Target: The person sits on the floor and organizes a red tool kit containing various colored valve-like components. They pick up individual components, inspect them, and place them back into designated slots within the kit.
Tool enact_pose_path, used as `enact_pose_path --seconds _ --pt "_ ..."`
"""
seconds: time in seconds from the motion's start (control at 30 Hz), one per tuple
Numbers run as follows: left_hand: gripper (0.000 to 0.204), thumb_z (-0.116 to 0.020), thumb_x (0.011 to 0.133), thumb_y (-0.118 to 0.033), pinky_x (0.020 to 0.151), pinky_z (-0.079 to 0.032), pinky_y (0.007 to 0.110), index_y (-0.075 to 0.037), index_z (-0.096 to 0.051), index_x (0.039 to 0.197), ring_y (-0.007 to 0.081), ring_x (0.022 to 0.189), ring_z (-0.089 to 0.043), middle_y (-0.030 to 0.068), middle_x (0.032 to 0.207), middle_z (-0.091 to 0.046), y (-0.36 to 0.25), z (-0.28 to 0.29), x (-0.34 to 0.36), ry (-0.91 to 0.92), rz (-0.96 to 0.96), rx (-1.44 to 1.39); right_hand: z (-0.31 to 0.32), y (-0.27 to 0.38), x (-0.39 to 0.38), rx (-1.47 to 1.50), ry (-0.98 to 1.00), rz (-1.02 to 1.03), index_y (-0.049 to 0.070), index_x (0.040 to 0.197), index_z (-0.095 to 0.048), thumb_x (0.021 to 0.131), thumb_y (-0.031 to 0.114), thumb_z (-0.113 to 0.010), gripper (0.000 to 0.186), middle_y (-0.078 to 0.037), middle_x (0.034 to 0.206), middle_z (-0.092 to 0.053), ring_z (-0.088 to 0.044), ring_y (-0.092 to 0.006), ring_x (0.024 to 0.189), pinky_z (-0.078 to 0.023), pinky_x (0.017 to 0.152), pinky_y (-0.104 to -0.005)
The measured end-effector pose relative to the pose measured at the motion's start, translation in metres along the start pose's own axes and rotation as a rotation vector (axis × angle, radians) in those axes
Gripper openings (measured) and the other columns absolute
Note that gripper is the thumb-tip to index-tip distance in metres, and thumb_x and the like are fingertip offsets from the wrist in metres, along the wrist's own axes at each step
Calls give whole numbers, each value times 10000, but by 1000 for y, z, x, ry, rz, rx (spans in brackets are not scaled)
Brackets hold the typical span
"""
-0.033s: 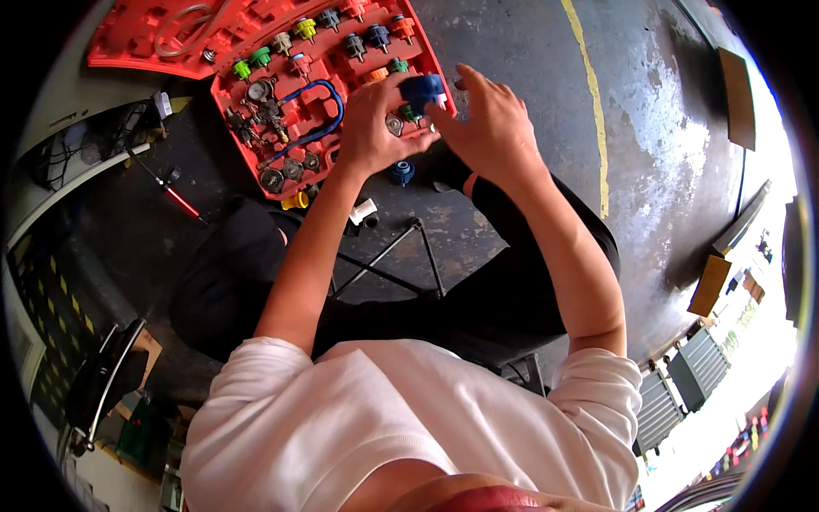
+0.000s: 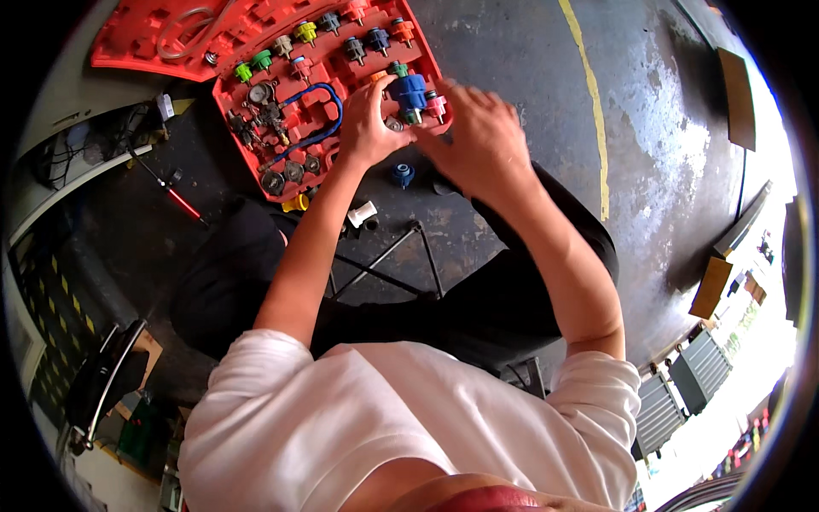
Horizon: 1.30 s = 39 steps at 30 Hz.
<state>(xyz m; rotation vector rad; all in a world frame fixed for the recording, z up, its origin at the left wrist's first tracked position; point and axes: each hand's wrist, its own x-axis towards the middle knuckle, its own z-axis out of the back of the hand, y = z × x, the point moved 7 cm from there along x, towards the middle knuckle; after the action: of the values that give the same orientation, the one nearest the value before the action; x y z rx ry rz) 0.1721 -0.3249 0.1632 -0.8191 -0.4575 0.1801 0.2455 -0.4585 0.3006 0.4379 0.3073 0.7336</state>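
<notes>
**Blue cylindrical plastic cap (image 2: 409, 90) between my hands, over the open red moulded case**

In the head view, the fingers of my left hand (image 2: 367, 132) and its thumb are parted in a curve beside the cap. A fingertip meets the cap's edge, but I cannot tell whether I grip it. My right hand (image 2: 488, 145) is blurred, loosely open and apart from the cap. A small pink plastic fitting (image 2: 436, 105) shows in the gap between.

The red moulded case (image 2: 328, 66) lies on the worn grey floor (image 2: 512, 60), holding colourful fittings and a looped blue hose (image 2: 339, 107). Nearer me on the floor are a smaller blue fitting (image 2: 403, 176) and a white plastic tube-shaped piece (image 2: 362, 213). A painted yellow line (image 2: 590, 94) runs along the floor on my right.

Both my bare forearms stretch forward and converge, elbows apart, my right wrist bent inward.
</notes>
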Motion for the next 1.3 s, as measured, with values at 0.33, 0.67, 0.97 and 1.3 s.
enact_pose_path --seconds 0.33,0.67,0.97,1.3 --pt "814 -907 675 -433 961 -470 559 -110 -513 1309 407 1067 -631 214 1112 -687 139 -157 16 107 108 354 4 34 -17 25 40 138 56 1095 -685 791 225 -790 364 -98 1019 -718 -679 -304 1027 -476 996 -453" --pt "775 -914 653 -419 976 -478 522 -167 -582 1306 337 1069 -642 128 1077 -700 148 -182 36 73 -28 525 -4 19 -4 35 162 99 42 1116 -649 780 210 -809 409 -91 1048 -694 -659 -283 1068 -472 1011 -449" --pt "848 -942 642 -441 1089 -412 530 -171 -571 1355 322 1099 -626 124 1081 -686 144 -185 27 94 -37 551 -11 27 -5 33 158 139 44 1100 -648 787 206 -802 384 -93 1029 -692 -666 -281 1048 -466 1021 -450" --pt "846 -934 667 -446 1116 -384 542 -168 -558 1372 316 1089 -643 134 1016 -705 142 -196 30 171 -23 558 -15 25 -17 3 156 148 54 1026 -676 798 207 -789 297 -76 960 -697 -668 -275 1032 -468 996 -448"
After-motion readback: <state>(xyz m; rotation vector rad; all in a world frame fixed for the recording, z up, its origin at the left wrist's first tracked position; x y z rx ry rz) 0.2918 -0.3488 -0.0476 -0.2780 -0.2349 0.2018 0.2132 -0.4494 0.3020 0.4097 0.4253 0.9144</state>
